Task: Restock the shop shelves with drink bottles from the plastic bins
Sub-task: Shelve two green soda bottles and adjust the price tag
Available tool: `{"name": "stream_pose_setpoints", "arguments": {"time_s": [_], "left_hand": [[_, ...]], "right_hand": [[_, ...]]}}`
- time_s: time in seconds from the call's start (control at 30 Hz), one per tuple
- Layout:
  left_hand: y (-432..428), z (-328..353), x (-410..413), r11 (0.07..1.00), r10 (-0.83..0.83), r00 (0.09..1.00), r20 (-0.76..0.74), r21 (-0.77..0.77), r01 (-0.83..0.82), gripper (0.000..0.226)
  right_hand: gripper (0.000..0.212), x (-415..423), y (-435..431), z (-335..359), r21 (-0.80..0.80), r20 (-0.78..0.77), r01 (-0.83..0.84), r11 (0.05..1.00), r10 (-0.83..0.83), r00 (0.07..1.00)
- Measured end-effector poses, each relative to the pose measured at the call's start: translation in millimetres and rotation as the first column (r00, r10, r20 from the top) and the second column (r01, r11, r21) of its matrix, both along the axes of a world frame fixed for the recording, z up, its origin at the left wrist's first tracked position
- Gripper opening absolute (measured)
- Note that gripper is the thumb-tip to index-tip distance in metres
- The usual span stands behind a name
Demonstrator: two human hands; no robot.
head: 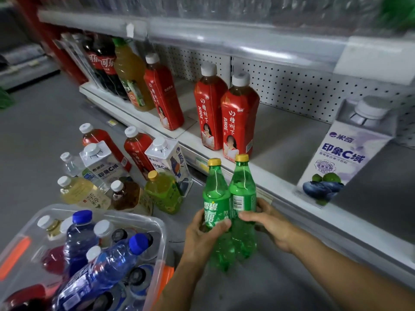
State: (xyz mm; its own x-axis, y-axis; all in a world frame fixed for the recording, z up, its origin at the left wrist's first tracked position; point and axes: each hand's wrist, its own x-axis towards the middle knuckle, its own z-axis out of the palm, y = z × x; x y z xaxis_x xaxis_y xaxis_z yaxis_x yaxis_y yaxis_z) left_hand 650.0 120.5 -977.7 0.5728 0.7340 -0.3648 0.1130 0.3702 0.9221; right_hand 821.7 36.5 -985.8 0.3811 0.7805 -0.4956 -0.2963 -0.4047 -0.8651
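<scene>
Two green soda bottles with yellow caps stand upright side by side just in front of the bottom shelf. My left hand grips the left green bottle around its label. The right green bottle is held by my right hand, fingers wrapped round its middle. Both bottles are off the floor, below the shelf edge. At the lower left a clear plastic bin holds several blue, red and pale bottles.
On the shelf stand red juice bottles, a cola bottle, an amber bottle and a white blueberry carton. Several bottles and cartons stand on the grey floor between bin and shelf. An upper shelf edge overhangs.
</scene>
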Motion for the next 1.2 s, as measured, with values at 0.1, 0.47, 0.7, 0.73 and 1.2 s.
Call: {"name": "stream_pose_setpoints", "arguments": {"time_s": [0.1,0.47,0.7,0.73,1.2], "left_hand": [[-2.7,27.4,4.6,0.999,-0.026,0.999,0.031,0.036,0.025,0.055],[-21.6,121.4,18.1,0.987,-0.126,0.985,0.120,0.115,0.113,0.038],[-39.2,167.1,25.1,0.974,-0.161,0.971,0.174,0.188,0.128,0.038],[-42.7,173.4,26.7,0.973,-0.162,0.969,0.188,0.194,0.125,0.044],[-76.7,246.2,67.5,0.941,-0.269,0.906,0.327,0.291,0.175,0.026]], "right_hand": [[0.099,0.0,-2.5,23.9,0.066,-0.045,0.015,0.998,-0.012,0.999],[0.058,-9.3,-26.4,137.0,0.230,-0.008,0.060,0.971,-0.059,0.998],[0.073,-18.4,-46.7,192.9,0.310,0.281,0.129,0.942,-0.221,0.934],[0.075,-19.3,-50.6,200.4,0.308,0.314,0.138,0.941,-0.237,0.919],[0.046,2.9,-112.5,284.9,0.398,0.510,0.081,0.914,-0.294,0.809]]}}
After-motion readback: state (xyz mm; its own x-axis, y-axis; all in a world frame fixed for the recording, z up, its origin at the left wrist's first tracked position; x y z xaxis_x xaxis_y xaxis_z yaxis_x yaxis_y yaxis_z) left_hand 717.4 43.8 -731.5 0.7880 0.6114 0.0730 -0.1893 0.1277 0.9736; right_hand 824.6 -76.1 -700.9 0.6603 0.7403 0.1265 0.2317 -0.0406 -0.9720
